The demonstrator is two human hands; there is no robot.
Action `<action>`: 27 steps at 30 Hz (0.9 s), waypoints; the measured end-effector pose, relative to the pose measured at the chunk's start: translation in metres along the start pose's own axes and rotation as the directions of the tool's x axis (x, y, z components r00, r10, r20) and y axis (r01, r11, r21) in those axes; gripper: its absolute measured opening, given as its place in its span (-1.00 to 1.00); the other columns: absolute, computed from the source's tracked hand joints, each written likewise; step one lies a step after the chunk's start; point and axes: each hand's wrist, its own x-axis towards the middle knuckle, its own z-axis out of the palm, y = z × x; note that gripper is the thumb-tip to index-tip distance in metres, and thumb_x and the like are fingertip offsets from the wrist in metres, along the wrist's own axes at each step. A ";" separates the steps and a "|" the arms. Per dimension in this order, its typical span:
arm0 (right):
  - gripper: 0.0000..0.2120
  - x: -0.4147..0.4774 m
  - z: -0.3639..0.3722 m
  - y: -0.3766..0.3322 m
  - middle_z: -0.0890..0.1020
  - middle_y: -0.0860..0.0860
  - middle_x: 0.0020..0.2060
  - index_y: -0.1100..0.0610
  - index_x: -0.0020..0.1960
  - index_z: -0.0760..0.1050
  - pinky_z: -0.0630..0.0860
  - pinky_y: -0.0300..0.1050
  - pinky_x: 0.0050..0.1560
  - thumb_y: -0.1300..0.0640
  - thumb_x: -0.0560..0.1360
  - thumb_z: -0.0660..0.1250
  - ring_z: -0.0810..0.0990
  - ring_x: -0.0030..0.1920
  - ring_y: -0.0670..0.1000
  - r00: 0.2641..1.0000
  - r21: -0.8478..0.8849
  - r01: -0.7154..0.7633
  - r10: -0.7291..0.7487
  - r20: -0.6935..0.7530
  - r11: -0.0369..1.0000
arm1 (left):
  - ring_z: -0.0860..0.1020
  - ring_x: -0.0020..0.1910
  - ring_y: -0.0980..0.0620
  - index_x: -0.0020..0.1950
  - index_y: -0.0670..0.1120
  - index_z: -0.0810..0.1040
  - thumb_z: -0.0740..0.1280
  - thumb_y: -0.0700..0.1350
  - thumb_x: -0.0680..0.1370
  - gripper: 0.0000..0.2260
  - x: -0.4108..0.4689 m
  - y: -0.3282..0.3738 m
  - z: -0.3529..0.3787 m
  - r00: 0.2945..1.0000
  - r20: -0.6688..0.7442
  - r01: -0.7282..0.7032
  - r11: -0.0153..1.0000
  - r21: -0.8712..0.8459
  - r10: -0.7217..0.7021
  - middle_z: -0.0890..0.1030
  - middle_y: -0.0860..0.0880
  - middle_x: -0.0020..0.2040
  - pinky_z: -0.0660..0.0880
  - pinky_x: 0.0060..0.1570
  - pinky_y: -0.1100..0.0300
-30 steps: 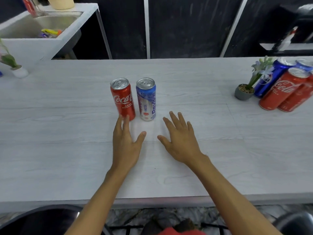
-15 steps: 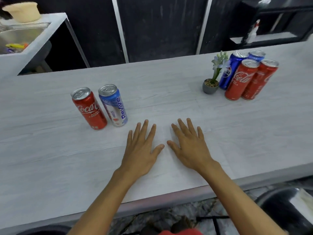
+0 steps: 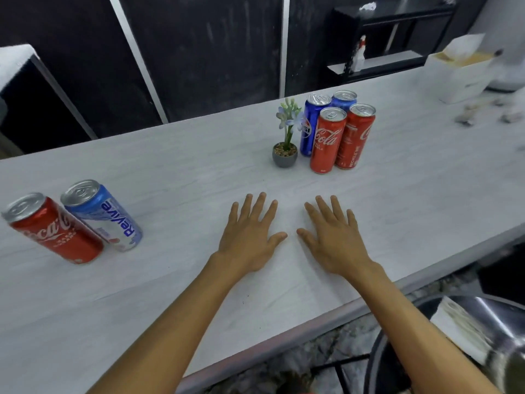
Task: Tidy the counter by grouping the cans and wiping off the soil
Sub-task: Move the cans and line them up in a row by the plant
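Hands: left hand (image 3: 250,237) and right hand (image 3: 332,240) lay palm-down on the bench (image 3: 199,166), fingers straight and spread, thumbs nearly meeting. Neither held anything.
Hand position: mid-bench, nearer the near edge than the far edge.
Loose pair: a red Coca-Cola can (image 3: 54,231) and a blue-and-white Revive can (image 3: 105,217) stood upright and touching toward the left edge, well apart from the left hand.
Main group: a group of 4 cans (image 3: 338,132), 2 blue behind 2 red, stood packed together toward the far edge. It was beyond the right hand and clear of both hands.
Plant: a small potted plant (image 3: 285,155) stood just beside the group, on its left.
Soil: a few dark specks (image 3: 243,302) showed close to the near edge, between the forearms. Blurred bits (image 3: 483,115) lay toward the far right corner near a white box (image 3: 463,78), too smeared to name.
Step in hand: grouping, by my judgement unfinished, since 2 cans stood apart from the 4 and neither hand had a can.
Next move: probably a reach left to the pair, 1 firm wrap round each can, then a carry across to the 4 without knocking the plant. Wiping would need a cloth, and none was in view.
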 end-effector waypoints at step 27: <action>-0.21 0.133 -0.067 0.107 0.34 0.01 0.44 -0.02 0.53 0.06 0.33 -0.06 0.25 -0.10 0.46 0.41 0.37 0.38 0.02 0.877 0.610 0.016 0.282 -0.390 0.792 | 0.33 0.40 0.05 0.53 0.00 0.10 0.40 0.12 0.49 -0.27 0.180 0.100 -0.051 0.868 -0.405 -0.121 0.669 -0.734 -0.287 0.30 -0.01 0.46 0.30 0.24 0.19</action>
